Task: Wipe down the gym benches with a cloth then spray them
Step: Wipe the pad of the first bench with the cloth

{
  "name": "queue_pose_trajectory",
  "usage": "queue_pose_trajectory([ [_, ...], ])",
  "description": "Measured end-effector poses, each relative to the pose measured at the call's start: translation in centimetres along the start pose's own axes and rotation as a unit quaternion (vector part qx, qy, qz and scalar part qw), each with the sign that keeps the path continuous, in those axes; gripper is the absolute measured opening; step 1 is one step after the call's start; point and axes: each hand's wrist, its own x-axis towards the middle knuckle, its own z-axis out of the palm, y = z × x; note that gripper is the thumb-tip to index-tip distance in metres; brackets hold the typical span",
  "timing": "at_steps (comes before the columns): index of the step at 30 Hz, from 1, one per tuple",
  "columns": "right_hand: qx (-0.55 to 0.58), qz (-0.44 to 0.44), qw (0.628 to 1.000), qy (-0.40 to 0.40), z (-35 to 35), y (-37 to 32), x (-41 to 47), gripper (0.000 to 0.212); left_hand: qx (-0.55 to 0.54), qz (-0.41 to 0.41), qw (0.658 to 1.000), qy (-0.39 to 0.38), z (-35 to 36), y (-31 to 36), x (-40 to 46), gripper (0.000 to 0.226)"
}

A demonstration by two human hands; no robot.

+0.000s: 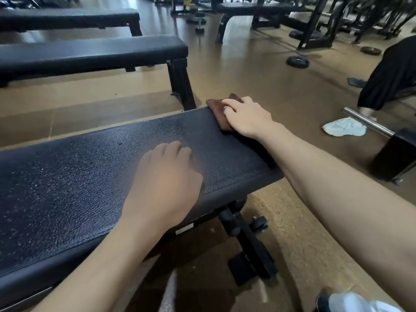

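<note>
Pressing a brown cloth [221,113] flat, right hand [245,118] wipes the bench [67,188]; left hand [166,183] rests open.

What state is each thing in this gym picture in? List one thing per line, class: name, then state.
Nearest bench: pad speckled with droplets, not yet wiped dry.
Brown cloth: lying on the bench's far end corner, pressed down.
Right hand: flat on the cloth.
Left hand: resting on the pad, holding nothing.
Second bench: untouched.
</note>
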Motion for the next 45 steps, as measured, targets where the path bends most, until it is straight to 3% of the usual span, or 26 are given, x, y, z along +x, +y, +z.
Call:
queue_pose_trajectory([
  [3, -0.012, 0.003, 1.000, 0.013, 0.2, 0.2, -1.3, 0.048, -0.005, 0.004, 1.000, 0.005, -0.1, -0.1, -0.1, 0.058],
  [7, -0.031, -0.027, 0.995, 0.090, 0.4, 2.1, -10.5, 0.043, -0.005, -0.003, 1.000, -0.001, 0.0, 0.2, -0.3, 0.062],
  [10, 0.002, -0.036, 0.994, 0.105, 0.1, 3.0, -14.2, 0.042, -0.001, -0.005, 1.000, -0.001, 0.1, 0.3, -0.3, 0.062],
  [19, -0.003, 0.061, 0.997, 0.042, 0.3, -0.2, -2.8, 0.048, -0.004, 0.005, 1.000, 0.008, 0.1, 0.2, -0.1, 0.059],
  [25, -0.032, -0.124, 0.987, 0.096, 3.6, -5.2, -11.8, 0.049, -0.050, -0.010, 0.998, 0.019, -0.1, -0.2, 0.1, 0.047],
  [28, -0.029, -0.148, 0.985, 0.087, 3.3, -4.3, -11.6, 0.047, -0.074, -0.014, 0.997, 0.024, -0.3, -0.4, 0.0, 0.041],
  [30, -0.054, -0.129, 0.985, 0.096, 2.4, -2.0, -9.8, 0.046, -0.064, -0.017, 0.997, 0.033, -0.3, -0.5, -0.2, 0.045],
  [33, -0.037, -0.017, 0.994, 0.104, 1.0, 1.1, -8.4, 0.045, -0.041, -0.026, 0.998, 0.045, -0.4, -0.3, -0.5, 0.051],
  [36, -0.060, 0.047, 0.987, 0.141, 1.7, -0.4, -9.4, 0.048, -0.019, -0.036, 0.998, 0.045, -0.5, 0.2, -0.5, 0.053],
  [41, -0.074, -0.093, 0.981, 0.155, 4.3, -6.7, -15.8, 0.057, 0.011, -0.034, 0.998, 0.046, -1.2, -0.7, -1.2, 0.054],
  [45, -0.055, -0.150, 0.978, 0.136, 3.2, -3.9, -15.6, 0.047, 0.067, -0.020, 0.997, 0.040, -3.0, -3.3, -3.6, 0.044],
])
